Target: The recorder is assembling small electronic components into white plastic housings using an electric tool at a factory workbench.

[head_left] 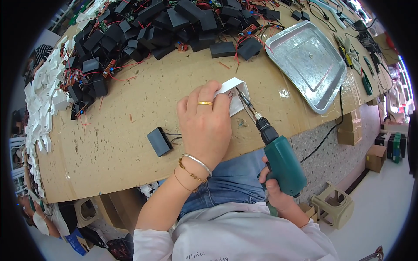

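Observation:
My left hand [204, 117] is closed over a white plastic housing [234, 86] and holds it against the cardboard-covered table. Its open side faces right. In my right hand [275, 185] is a green soldering gun [284, 163], gripped by its handle and partly hidden behind the tool's body. The gun's thin metal tip [246, 101] reaches into the housing. Whether the tip touches anything inside, I cannot tell. Left of my left wrist lies a small black box [160, 142], with two dark wires running from it under my hand.
Many black boxes [174, 19] with red wires and small circuit boards are heaped at the back. White housings [45, 93] pile along the left edge. A metal tray [311, 58] lies at the right, with pliers [347, 54] beyond it. A black cord [324, 141] hangs over the table's edge.

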Action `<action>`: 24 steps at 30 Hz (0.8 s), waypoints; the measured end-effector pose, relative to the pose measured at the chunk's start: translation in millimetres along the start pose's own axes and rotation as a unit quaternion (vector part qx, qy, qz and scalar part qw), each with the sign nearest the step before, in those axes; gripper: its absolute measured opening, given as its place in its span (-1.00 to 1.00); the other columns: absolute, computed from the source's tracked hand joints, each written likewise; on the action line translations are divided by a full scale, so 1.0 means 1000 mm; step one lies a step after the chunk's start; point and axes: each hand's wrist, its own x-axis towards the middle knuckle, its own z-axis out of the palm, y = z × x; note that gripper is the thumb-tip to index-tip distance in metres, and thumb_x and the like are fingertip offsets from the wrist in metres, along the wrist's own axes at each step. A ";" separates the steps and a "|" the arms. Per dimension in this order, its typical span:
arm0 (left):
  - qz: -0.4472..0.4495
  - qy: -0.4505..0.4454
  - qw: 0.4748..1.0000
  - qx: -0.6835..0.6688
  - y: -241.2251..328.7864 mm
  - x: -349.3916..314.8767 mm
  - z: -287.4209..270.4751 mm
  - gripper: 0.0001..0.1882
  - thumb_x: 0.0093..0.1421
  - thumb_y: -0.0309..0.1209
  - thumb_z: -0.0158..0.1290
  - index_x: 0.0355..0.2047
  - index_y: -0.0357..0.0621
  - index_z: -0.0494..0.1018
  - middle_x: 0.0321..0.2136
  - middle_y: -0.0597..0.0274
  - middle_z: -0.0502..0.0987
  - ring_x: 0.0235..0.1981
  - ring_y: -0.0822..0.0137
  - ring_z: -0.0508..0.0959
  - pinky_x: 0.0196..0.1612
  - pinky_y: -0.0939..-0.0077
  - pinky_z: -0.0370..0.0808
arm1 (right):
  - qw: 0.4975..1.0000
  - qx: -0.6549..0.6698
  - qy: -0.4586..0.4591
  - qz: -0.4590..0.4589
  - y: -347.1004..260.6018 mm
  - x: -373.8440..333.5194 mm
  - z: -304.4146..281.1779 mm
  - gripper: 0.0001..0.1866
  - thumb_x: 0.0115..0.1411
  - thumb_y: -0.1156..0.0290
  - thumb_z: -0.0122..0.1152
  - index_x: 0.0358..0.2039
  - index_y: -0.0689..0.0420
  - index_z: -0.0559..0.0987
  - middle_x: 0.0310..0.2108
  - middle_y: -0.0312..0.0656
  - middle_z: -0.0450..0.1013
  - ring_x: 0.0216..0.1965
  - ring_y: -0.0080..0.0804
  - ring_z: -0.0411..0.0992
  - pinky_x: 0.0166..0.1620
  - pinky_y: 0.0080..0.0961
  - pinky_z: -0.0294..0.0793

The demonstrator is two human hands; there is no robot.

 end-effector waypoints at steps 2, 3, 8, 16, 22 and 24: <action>-0.003 0.001 1.000 -0.001 0.000 0.000 0.001 -0.90 0.06 -0.50 0.16 -0.41 -0.18 0.47 -0.19 0.23 0.48 -0.19 0.16 0.47 -0.14 0.30 0.33 | 1.000 -0.004 -0.012 0.001 0.002 -0.004 -0.002 -0.58 0.16 0.13 0.29 -0.21 0.25 0.49 -0.55 -0.30 0.43 -0.47 -0.42 0.35 -0.37 -0.48 0.34; -0.003 0.001 1.000 -0.001 0.000 0.000 0.001 -0.90 0.06 -0.50 0.16 -0.41 -0.18 0.47 -0.19 0.23 0.48 -0.19 0.16 0.47 -0.14 0.30 0.33 | 1.000 0.028 -0.014 -0.006 0.002 -0.006 -0.003 -0.51 0.18 0.07 0.25 -0.14 0.26 0.46 -0.53 -0.30 0.43 -0.46 -0.44 0.36 -0.35 -0.48 0.35; -0.006 -0.003 1.000 0.000 -0.001 0.000 -0.001 -0.89 0.05 -0.51 0.16 -0.38 -0.16 0.47 -0.18 0.24 0.48 -0.19 0.17 0.48 -0.14 0.30 0.33 | 0.998 0.028 -0.050 -0.037 -0.005 -0.004 -0.012 -0.32 0.23 -0.11 0.10 0.02 0.30 0.34 -0.49 -0.29 0.42 -0.46 -0.53 0.36 -0.32 -0.52 0.36; -0.002 -0.001 1.000 -0.002 0.000 0.000 0.000 -0.89 0.05 -0.51 0.16 -0.40 -0.17 0.47 -0.18 0.23 0.48 -0.19 0.17 0.48 -0.14 0.30 0.33 | 0.999 0.000 -0.020 0.047 -0.014 -0.002 -0.008 -0.09 0.10 -0.42 -0.06 0.02 0.28 0.35 -0.46 -0.27 0.36 -0.49 -0.54 0.36 -0.32 -0.52 0.41; -0.004 0.003 1.000 -0.011 -0.001 -0.001 0.000 -0.89 0.03 -0.51 0.17 -0.42 -0.18 0.46 -0.19 0.21 0.48 -0.21 0.17 0.48 -0.14 0.30 0.34 | 0.997 0.002 -0.042 0.058 -0.012 -0.004 -0.010 -0.08 0.08 -0.43 -0.04 0.02 0.28 0.34 -0.45 -0.26 0.36 -0.48 -0.53 0.36 -0.32 -0.51 0.40; -0.004 0.005 1.000 -0.013 -0.001 -0.001 0.001 -0.89 0.02 -0.51 0.17 -0.43 -0.18 0.46 -0.19 0.21 0.48 -0.21 0.17 0.48 -0.14 0.29 0.34 | 0.998 0.003 -0.037 0.060 -0.012 -0.004 -0.010 -0.08 0.08 -0.42 -0.03 0.02 0.29 0.34 -0.41 -0.25 0.36 -0.48 -0.54 0.36 -0.33 -0.51 0.40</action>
